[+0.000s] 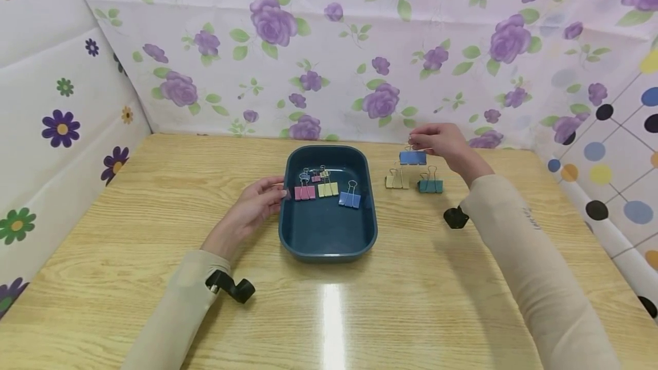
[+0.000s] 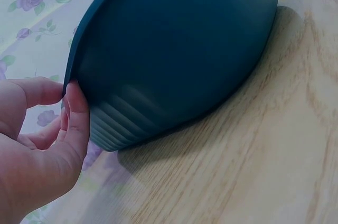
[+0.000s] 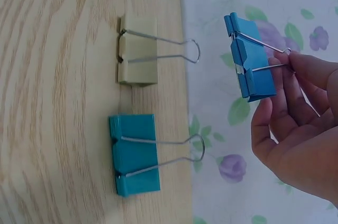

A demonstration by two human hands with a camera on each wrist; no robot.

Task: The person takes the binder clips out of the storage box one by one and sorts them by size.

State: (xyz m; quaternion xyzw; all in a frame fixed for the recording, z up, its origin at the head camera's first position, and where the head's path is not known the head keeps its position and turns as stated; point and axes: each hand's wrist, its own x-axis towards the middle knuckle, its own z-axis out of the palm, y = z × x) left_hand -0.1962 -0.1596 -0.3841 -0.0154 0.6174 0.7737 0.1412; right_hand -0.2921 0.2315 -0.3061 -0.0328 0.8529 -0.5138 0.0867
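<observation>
My right hand [image 1: 438,140] pinches a blue binder clip [image 1: 413,158] by its wire handle, holding it up off the table. Below it stand a cream binder clip [image 3: 138,49] and a teal binder clip [image 3: 135,152], handles up. At the middle of the table is a dark blue tray [image 1: 329,256]. The left hand [image 1: 259,201] grips the tray's left rim between thumb and fingers, as the left wrist view shows. Inside the tray lie a pink clip [image 1: 305,193], a yellow clip [image 1: 328,189], a blue clip [image 1: 349,200] and several small clips [image 1: 316,178].
The wooden table [image 1: 154,233] reaches back to a flowered cloth [image 1: 329,73] hanging behind it. More patterned cloth hangs at both sides. A black wrist mount [image 1: 456,217] juts from the right sleeve, another [image 1: 231,286] from the left.
</observation>
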